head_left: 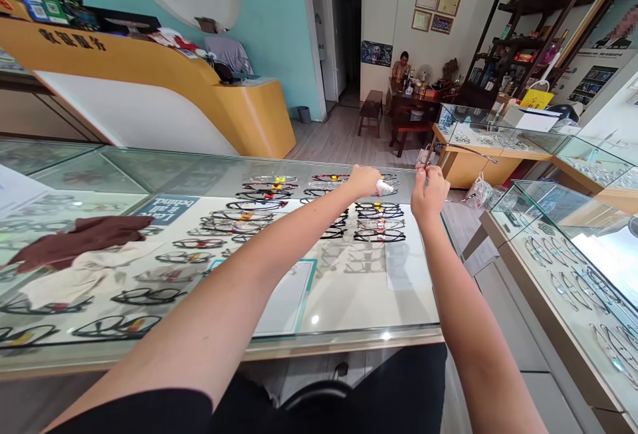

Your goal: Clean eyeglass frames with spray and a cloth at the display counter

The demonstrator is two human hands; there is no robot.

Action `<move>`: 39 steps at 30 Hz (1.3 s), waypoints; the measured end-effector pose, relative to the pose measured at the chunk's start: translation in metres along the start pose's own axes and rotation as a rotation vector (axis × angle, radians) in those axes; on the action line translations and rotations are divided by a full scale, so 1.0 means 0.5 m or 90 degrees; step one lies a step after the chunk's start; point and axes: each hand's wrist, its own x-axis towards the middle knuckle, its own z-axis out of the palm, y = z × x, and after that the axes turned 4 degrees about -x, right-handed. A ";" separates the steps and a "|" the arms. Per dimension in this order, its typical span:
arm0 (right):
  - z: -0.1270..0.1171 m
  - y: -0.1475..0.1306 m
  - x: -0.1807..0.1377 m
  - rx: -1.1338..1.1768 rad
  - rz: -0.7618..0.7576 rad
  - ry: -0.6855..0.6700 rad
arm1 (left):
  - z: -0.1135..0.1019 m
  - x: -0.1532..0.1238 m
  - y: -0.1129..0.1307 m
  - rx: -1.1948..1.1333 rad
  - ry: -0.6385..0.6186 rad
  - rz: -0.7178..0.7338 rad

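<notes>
A: Start at the counter's left edge. What lies there?

B: A brown cloth (82, 240) over a pale one, on the glass display counter (349, 327). Rows of eyeglass frames (379, 221) sit under the glass toward the far right corner.

A: And the hands?

B: The left hand (365, 180) is closed around a small white bottle (385, 187), nozzle aimed right. Just beside it, the right hand (429, 193) pinches a pair of thin metal glasses (451, 149), lifted above the counter's far right corner with one temple sticking out to the right.

A: What might go wrong?

B: Both arms are stretched far out. I'd judge a slipped pinch could drop the glasses past the edge to the floor, and a hard squeeze could spill fluid on the glass.

A: Anything in the way?

B: Nothing between the hands. To the right stands another showcase (573, 248); a person sits well apart at a far table (419, 98).
</notes>
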 end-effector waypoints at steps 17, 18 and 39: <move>0.000 -0.003 -0.001 -0.007 -0.007 -0.019 | -0.015 0.018 -0.016 0.023 -0.050 0.054; 0.000 -0.003 -0.001 -0.007 -0.006 -0.021 | -0.015 0.018 -0.017 0.026 -0.051 0.054; -0.001 -0.003 -0.001 -0.006 0.002 -0.030 | -0.023 -0.107 0.038 0.034 -0.099 0.124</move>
